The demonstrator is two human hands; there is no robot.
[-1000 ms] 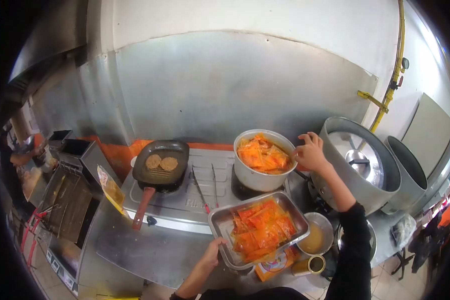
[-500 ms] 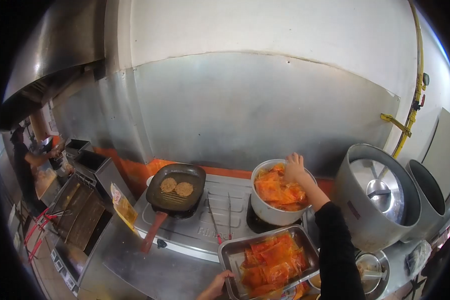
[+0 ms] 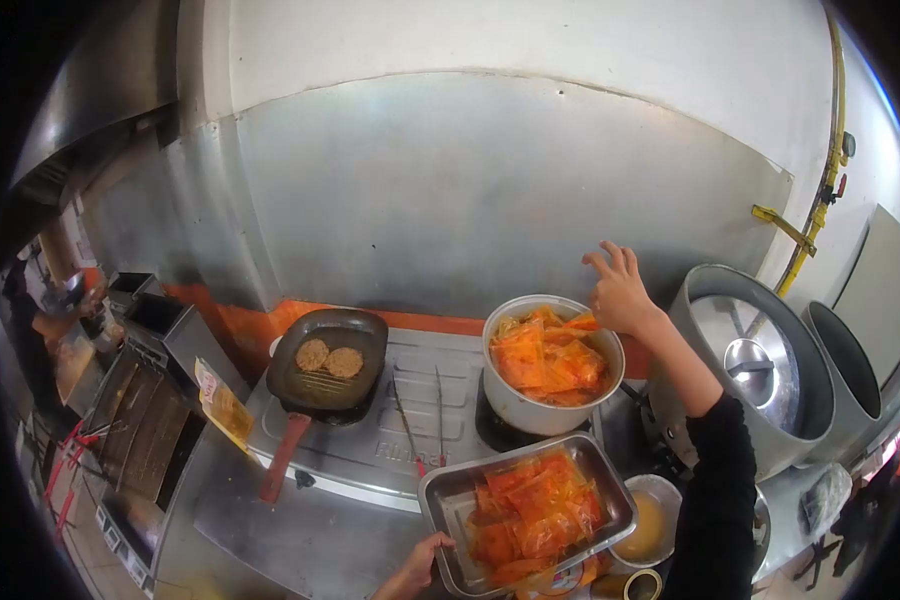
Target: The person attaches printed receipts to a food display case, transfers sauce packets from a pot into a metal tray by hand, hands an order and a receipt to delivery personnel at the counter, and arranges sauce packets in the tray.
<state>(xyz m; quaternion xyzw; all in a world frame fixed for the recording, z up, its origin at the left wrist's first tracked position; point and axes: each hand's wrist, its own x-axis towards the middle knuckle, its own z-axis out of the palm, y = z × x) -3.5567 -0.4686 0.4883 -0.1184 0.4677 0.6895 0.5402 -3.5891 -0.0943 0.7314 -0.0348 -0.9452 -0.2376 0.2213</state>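
Note:
My left hand (image 3: 415, 568) grips the near left rim of a rectangular metal tray (image 3: 444, 500). Plastic packets of orange-red food (image 3: 540, 505) lie piled in this tray. Over the right rim of a round metal pot (image 3: 545, 415), my right hand (image 3: 622, 292) is raised with its fingers spread. Similar orange packets (image 3: 545, 355) fill the pot, and the edge of one lies just below the right hand. I see nothing held in that hand, though its underside is partly hidden.
Two brown patties (image 3: 328, 358) lie in a square frying pan (image 3: 305, 385) on the stove. Tongs (image 3: 407, 420) rest beside it. A large lidded pot (image 3: 760, 400) stands right, with a bowl (image 3: 648, 515) nearer. A person (image 3: 45, 340) is at far left.
My right hand has risen out of the pot, up and to the right, and its fingers have spread. My left hand stays on the tray. The whole view has shifted slightly.

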